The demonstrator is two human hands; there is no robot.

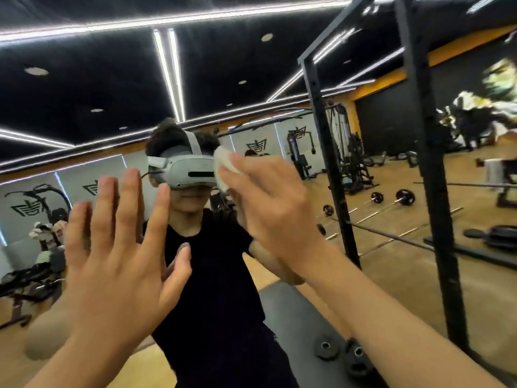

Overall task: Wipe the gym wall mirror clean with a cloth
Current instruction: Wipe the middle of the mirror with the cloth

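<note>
Head view: gym wall mirror (84, 88) fills nearly the whole frame, reflecting a black ceiling with LED strip lights (169, 77).

Left hand (117, 247) raised lower left, back toward the camera, fingers straight and spread wide, holding nothing. Its reflected fingers show just behind it, so it is at or very near the glass; contact cannot be told.

Right hand (268, 203) raised at centre right, slightly blurred. Fingers lie straight and close together over a white cloth (223, 166), pressing it flat against the mirror. Thumb hidden. The cloth pokes out past the fingertips at upper left, beside the reflected headset.

Reflection, centre: a person in a black T-shirt (212, 275) wearing a grey-white headset (184, 170), both arms up toward the glass.

Right side: black rack upright (430, 163) stands close to the mirror, with its mirrored twin (327, 163) further left.

Reflected floor: wood-toned, with barbells (391, 200) lying on it beyond the rack. Dark floor mat (293, 312) at lower centre, with two small weight plates (326, 350) side by side on it. Machines and benches line the far walls, too blurred to name closely.
</note>
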